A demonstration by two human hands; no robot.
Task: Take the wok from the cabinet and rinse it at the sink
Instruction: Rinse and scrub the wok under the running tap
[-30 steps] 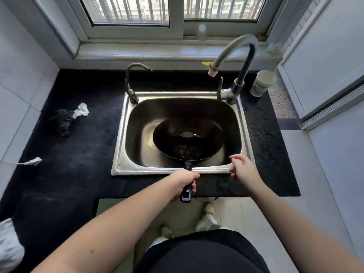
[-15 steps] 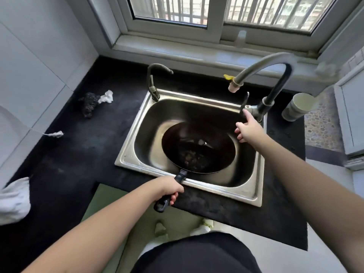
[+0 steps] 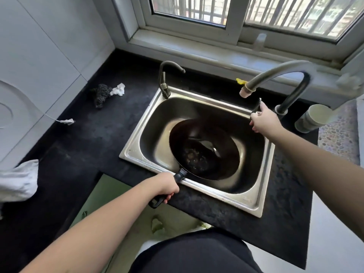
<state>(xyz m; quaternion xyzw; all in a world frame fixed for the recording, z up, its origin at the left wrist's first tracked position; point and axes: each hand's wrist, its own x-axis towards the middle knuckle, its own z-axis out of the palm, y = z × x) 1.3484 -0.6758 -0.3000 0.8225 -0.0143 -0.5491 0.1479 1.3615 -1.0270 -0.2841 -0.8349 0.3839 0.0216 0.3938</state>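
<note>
Wok (image 3: 204, 150) in sink (image 3: 197, 186), handle near-left, gripped by left hand (image 3: 167, 186); right hand (image 3: 263, 121) pinching tap lever (image 3: 257, 106), far right.

Both arms are bare, with no sleeves; the left hand (image 3: 167, 184) and right hand (image 3: 263, 120) wear no gloves; black clothes (image 3: 195, 253) cover the body below the sink (image 3: 256, 205).

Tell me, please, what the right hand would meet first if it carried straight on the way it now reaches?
The right hand already grips the faucet lever. Straight beyond it, probably the black faucet neck's base; depth is unclear, so it might pass just beside it toward the windowsill.
</note>
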